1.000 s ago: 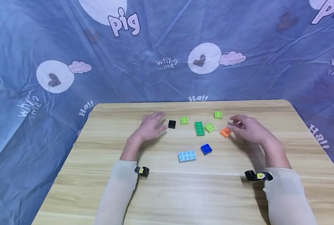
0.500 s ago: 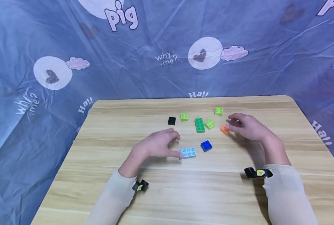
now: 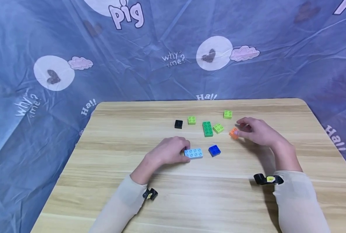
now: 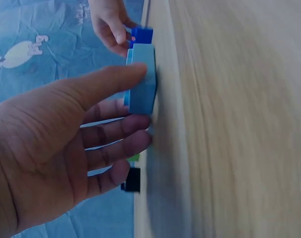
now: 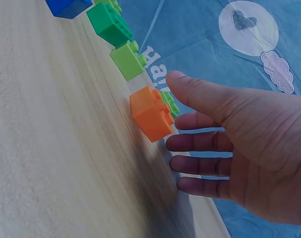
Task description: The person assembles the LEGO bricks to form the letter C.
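The left hand (image 3: 170, 151) pinches the left end of a light blue toy brick (image 3: 194, 153) between thumb and fingers. In the left wrist view the thumb lies across the side of the light blue brick (image 4: 142, 91). The right hand (image 3: 257, 131) is beside an orange brick (image 3: 233, 133), fingers apart and holding nothing. The right wrist view has the orange brick (image 5: 150, 114) just off the fingertips, resting on the table. A dark blue brick (image 3: 214, 150) lies right of the light blue one.
Farther back on the wooden table (image 3: 117, 136) lie a black brick (image 3: 178, 124), a long green brick (image 3: 207, 129), and lime green bricks (image 3: 191, 120), one of them (image 3: 218, 128) beside the green. A patterned blue cloth (image 3: 149, 74) hangs behind.
The left hand has come from near the black brick toward the front and taken hold of the light blue brick, which has shifted slightly back. The right hand has stayed almost in place.
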The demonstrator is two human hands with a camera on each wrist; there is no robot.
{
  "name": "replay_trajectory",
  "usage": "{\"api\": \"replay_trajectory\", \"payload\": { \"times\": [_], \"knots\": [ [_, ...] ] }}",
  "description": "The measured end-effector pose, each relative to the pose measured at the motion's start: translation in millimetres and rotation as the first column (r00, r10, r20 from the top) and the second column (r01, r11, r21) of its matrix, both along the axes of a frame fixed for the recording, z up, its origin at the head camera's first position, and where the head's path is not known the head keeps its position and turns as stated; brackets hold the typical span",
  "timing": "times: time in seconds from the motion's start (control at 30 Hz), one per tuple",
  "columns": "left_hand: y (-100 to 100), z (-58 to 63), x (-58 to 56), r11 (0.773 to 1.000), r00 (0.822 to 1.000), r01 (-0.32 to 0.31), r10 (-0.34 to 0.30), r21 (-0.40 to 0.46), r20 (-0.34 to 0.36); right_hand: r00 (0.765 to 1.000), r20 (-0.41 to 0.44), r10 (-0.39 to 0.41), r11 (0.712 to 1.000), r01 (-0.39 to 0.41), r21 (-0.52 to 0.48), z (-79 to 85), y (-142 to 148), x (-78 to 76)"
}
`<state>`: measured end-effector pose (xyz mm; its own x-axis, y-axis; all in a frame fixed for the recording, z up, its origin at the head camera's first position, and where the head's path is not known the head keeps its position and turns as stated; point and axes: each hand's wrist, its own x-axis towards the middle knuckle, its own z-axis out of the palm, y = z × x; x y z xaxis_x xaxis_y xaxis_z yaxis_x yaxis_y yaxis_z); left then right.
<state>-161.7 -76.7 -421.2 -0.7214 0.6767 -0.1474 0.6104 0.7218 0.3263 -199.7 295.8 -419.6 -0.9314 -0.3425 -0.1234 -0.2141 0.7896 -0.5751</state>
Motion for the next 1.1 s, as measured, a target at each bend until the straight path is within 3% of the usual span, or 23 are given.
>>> {"api": "replay_trajectory", "payload": {
  "times": [0.23,0.57,0.83,0.97,1.1],
  "knots": [
    [-9.9,-5.6,-10.0,0.995,0.995,-0.087,0.089,0.052,-0.04,1.0,-0.018,0.003,1.0,-0.003,0.01,-1.2,-4.6,-1.6],
    [-13.9,-14.4,-18.8,0.982,0.989,-0.138,0.144,0.129,-0.033,0.999,-0.051,-0.003,1.0,0.004,0.027,-8.1,-11.4,-3.9],
    [-13.9,-19.9,-23.1,0.971,0.988,-0.149,0.154,0.186,-0.015,0.992,-0.124,0.033,0.999,-0.038,-0.037,-11.0,-15.9,-6.7],
    [-12.6,-20.0,-24.9,0.968,0.989,-0.137,0.145,0.211,-0.022,0.972,-0.223,0.071,0.989,-0.098,-0.114,-2.5,-26.4,-3.7],
    [-12.1,-19.8,-25.9,0.965,0.989,-0.143,0.15,0.219,-0.016,0.932,-0.333,0.144,0.97,-0.199,-0.137,10.9,-47.1,2.0]
  ]
}}
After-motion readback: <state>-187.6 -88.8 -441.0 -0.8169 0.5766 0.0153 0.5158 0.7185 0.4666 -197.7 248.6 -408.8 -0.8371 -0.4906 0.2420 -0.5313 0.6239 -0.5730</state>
